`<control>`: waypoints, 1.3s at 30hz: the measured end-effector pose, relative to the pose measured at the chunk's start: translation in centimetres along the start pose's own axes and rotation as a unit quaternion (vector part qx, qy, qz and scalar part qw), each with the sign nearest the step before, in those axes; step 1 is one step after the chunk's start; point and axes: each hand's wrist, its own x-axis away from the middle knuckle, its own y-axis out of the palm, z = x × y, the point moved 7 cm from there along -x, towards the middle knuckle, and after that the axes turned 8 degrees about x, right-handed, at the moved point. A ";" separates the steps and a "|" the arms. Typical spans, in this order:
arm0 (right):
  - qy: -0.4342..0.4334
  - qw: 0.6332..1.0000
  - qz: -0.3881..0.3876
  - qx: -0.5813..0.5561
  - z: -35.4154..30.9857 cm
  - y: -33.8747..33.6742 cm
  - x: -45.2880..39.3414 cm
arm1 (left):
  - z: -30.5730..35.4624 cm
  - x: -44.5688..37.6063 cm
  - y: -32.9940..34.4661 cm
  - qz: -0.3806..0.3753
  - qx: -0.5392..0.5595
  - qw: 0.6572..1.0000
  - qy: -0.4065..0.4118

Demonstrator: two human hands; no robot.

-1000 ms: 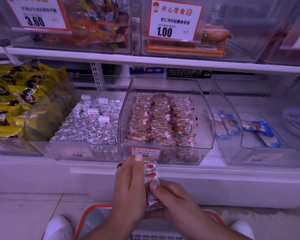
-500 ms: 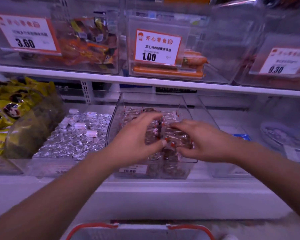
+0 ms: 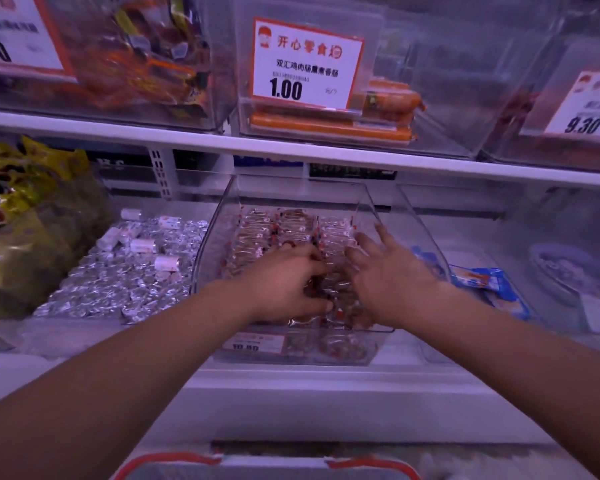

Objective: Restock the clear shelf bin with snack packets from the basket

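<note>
Both hands work inside the clear plastic shelf bin (image 3: 368, 216). The left hand (image 3: 284, 285) curls round small clear-wrapped snack packets (image 3: 329, 296) at the front; the right hand (image 3: 388, 275) — fingers spread — presses just beside them.

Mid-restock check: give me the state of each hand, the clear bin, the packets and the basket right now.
left hand: inside bin, fingers curled on packets
right hand: open, fingers spread over packets
clear bin: open-topped, partly filled
snack packets: in rows
basket: below shelf, contents hidden
</note>
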 end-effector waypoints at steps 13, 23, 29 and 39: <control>0.214 0.789 0.367 -0.444 4.9 1.5 10.6 | 4.3 -2.1 1.7 -0.042 -0.107 0.989 0.097; 0.238 0.693 0.421 -0.534 0.3 4.4 14.1 | 2.1 -1.7 3.8 -0.155 -0.033 0.987 0.039; 0.214 0.690 0.508 -0.469 -1.6 2.5 16.0 | 1.4 -1.1 3.2 -0.118 -0.026 0.992 0.035; 0.108 0.705 0.461 -0.528 -8.4 1.4 14.4 | 2.4 -0.1 0.9 -0.090 -0.018 0.996 0.002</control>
